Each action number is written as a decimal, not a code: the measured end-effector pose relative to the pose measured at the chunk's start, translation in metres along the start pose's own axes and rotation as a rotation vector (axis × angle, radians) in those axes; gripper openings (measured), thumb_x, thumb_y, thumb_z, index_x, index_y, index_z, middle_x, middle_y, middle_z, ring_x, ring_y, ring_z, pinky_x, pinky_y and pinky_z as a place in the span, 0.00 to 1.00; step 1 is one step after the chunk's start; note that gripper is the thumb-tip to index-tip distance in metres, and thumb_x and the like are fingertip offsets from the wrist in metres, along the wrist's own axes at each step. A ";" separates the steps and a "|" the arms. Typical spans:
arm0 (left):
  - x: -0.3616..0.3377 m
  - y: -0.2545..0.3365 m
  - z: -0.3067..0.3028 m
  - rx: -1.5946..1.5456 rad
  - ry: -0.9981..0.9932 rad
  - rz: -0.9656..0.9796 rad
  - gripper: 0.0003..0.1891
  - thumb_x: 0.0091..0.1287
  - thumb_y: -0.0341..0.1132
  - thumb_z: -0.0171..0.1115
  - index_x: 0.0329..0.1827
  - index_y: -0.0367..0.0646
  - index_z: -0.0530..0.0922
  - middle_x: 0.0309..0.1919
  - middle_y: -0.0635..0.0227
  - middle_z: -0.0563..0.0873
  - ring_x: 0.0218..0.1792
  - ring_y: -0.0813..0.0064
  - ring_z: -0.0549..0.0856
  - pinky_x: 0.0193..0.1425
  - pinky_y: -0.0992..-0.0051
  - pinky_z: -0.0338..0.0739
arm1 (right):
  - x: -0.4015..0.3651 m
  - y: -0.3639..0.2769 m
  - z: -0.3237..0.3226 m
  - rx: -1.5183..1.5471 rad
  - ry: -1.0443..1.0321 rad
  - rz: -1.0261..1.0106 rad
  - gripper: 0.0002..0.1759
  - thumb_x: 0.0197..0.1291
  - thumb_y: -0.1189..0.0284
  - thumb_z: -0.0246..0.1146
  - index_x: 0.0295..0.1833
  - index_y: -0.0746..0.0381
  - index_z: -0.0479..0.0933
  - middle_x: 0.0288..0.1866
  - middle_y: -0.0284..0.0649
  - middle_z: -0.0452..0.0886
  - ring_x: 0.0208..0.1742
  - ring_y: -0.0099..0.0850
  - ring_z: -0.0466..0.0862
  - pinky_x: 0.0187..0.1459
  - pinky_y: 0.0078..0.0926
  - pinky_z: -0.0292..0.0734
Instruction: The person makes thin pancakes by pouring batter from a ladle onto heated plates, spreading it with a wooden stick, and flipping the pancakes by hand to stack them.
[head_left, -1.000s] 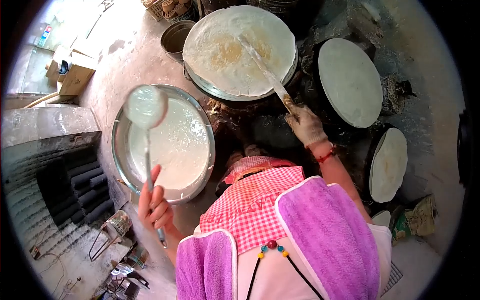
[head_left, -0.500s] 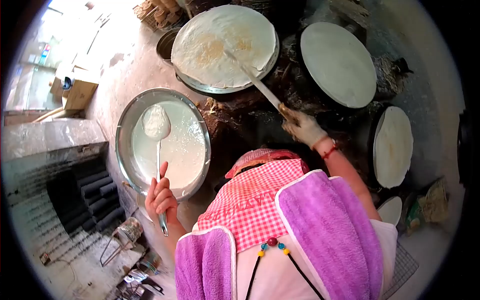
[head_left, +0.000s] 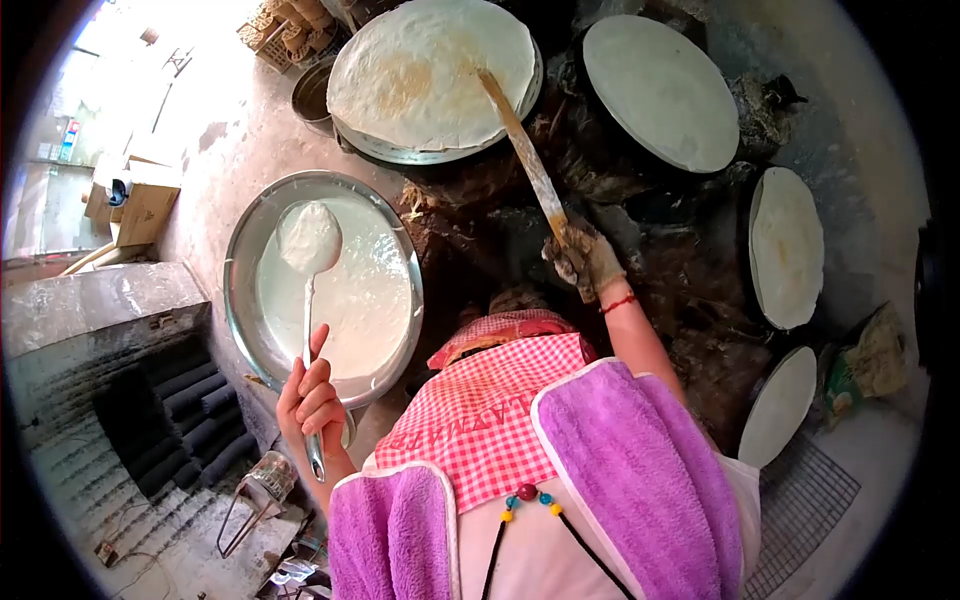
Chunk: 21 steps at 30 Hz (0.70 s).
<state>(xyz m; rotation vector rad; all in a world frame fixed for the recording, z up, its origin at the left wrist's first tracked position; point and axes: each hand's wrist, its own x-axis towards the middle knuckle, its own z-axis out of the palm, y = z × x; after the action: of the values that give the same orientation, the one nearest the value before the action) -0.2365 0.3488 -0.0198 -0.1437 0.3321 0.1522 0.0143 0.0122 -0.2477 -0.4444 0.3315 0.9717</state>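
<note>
My left hand [head_left: 314, 402] is closed around the handle of a metal ladle [head_left: 308, 300]. Pale, thick batter [head_left: 312, 238] fills the ladle's bowl, which is over a wide steel basin [head_left: 240, 300] of the same batter. On my right hand [head_left: 592, 262] is a stained glove, and its fingers grip a long wooden spatula [head_left: 524, 150]. The spatula's flat tip overlaps the right part of a large round flatbread [head_left: 420, 72], browned in the middle. That flatbread lies on a round griddle [head_left: 430, 156] at the top.
More round griddles curve down the right side, carrying pale flatbreads [head_left: 660, 92], [head_left: 787, 245] and a pale round [head_left: 778, 408]. Black cylindrical briquettes [head_left: 200, 410] are stacked at left. Behind the basin stand a metal pot [head_left: 314, 92] and a cardboard box [head_left: 148, 205]. A wire rack [head_left: 805, 510] lies at lower right.
The spatula has shifted rightward across the flatbread and turned, with my right hand lower and closer to my body. The ladle stays over the basin. The whole view has shifted slightly.
</note>
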 end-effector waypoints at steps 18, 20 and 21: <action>-0.011 0.015 -0.001 0.077 0.044 -0.021 0.26 0.79 0.35 0.30 0.75 0.33 0.40 0.26 0.70 0.62 0.17 0.84 0.65 0.16 0.82 0.65 | 0.037 -0.015 0.092 -1.922 0.541 -0.503 0.26 0.60 0.59 0.60 0.66 0.43 0.70 0.54 0.51 0.79 0.53 0.52 0.78 0.52 0.42 0.75; -0.009 0.018 -0.004 0.080 0.078 -0.025 0.25 0.79 0.34 0.32 0.75 0.32 0.43 0.27 0.70 0.63 0.17 0.85 0.64 0.14 0.83 0.63 | 0.046 -0.024 0.103 -1.925 0.541 -0.435 0.27 0.60 0.60 0.60 0.67 0.44 0.69 0.57 0.50 0.77 0.55 0.51 0.78 0.54 0.41 0.75; -0.009 0.019 -0.005 0.090 0.111 -0.027 0.25 0.78 0.32 0.33 0.74 0.31 0.46 0.28 0.70 0.63 0.16 0.87 0.62 0.12 0.85 0.61 | 0.051 -0.025 0.107 -1.906 0.563 -0.387 0.27 0.60 0.61 0.60 0.67 0.44 0.69 0.56 0.50 0.77 0.55 0.51 0.78 0.55 0.41 0.75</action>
<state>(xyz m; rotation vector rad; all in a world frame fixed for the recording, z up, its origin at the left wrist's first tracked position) -0.2496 0.3656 -0.0240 -0.0678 0.4463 0.1029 0.0705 0.0901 -0.1737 -2.4264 -0.3129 0.4806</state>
